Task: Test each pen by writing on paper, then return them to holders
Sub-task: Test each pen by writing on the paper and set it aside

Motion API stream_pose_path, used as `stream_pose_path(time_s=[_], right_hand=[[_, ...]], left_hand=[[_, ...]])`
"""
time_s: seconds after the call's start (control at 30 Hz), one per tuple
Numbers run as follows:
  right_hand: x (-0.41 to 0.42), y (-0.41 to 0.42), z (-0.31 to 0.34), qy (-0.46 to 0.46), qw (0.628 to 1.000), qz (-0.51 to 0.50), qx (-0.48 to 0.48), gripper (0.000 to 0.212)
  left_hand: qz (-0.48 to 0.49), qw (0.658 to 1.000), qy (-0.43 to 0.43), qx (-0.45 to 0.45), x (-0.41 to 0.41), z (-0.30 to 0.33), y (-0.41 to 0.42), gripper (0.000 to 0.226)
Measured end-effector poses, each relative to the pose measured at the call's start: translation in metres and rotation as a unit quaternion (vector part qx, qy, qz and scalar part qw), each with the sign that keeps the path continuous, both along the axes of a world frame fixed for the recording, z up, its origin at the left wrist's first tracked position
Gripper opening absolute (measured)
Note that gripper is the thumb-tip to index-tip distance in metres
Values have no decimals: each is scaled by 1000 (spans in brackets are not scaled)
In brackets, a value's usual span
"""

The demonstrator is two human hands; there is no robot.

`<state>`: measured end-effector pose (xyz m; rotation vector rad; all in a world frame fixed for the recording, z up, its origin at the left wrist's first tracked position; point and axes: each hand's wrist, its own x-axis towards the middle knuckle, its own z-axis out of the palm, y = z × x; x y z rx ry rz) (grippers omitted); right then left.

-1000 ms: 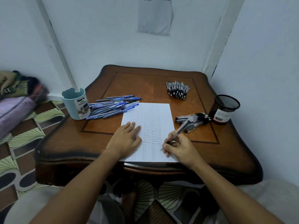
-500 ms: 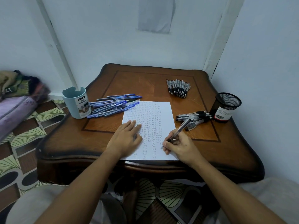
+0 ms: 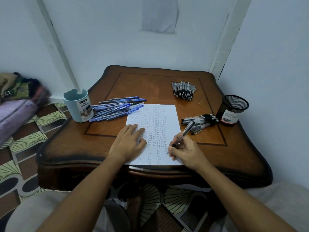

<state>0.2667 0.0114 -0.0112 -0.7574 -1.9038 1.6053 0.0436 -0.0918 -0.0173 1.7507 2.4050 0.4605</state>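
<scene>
We're mid-test on one black pen [image 3: 183, 135]. Our right hand [image 3: 187, 152] pinches it low on the barrel, tip down near the right edge of the paper [image 3: 158, 118], in the lower rows. Our left hand [image 3: 129, 143] lies flat, fingers straight, pressing the sheet's left side.

To do this step well, by our read:
- Keep the flat hand down so the sheet doesn't slide while the tip drags.
- Write in the blank gap by the right margin; the upper rows look full of "Test" marks.
- Light pressure; we only need to see whether ink flows.

Edges and room:
- The sheet's near edge sits right at the table [image 3: 225, 158] rim, so our writing wrist has little support below the last rows.
- The tip is close to the right margin; a long stroke could run onto the wood.
- The black pens [image 3: 200, 122] lie just right of the sheet, near the mesh cup [image 3: 234, 111]: a short, open path for the return.
- The blue pens [image 3: 117, 109] touch the sheet's top-left corner, beside the blue cup [image 3: 78, 106].
- The bundle of pens [image 3: 184, 90] at the back sits well apart from our hands.
</scene>
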Motion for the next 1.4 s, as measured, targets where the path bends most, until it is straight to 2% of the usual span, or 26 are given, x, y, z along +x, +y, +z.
stream_pose_path(time_s=[0.37,0.53,0.7,0.93,1.03,1.13,1.17,1.27,1.4], right_hand=[[1,2,0,-4,1000,2,1,24],[2,3,0,25,999,-18,-31,25],[0,1,-2,1,1000,-17,11,25],[0,2,1,-11,1000,-22,-5,23],[0,6,1,24,996,-45,-72,25],[-1,8,9,76,984,-58,-148,11],[-2,9,12,84,979,-66,-171,13],[-5,10,20,89,964,-101,-229,46],[-5,8,24,91,957,-115,-251,58]], left_hand=[[-1,1000,8,2,0,0,0,67],[-1,1000,8,8,-1,-1,1,67],[0,1000,9,9,-2,-2,1,65],[1,1000,-2,5,-2,-1,1,67],[2,1000,-4,6,-1,-1,0,65],[3,1000,-2,9,-2,0,1,65],[4,1000,-1,10,-2,0,1,65],[2,1000,3,13,-1,0,1,65],[2,1000,4,13,-2,1,1,65]])
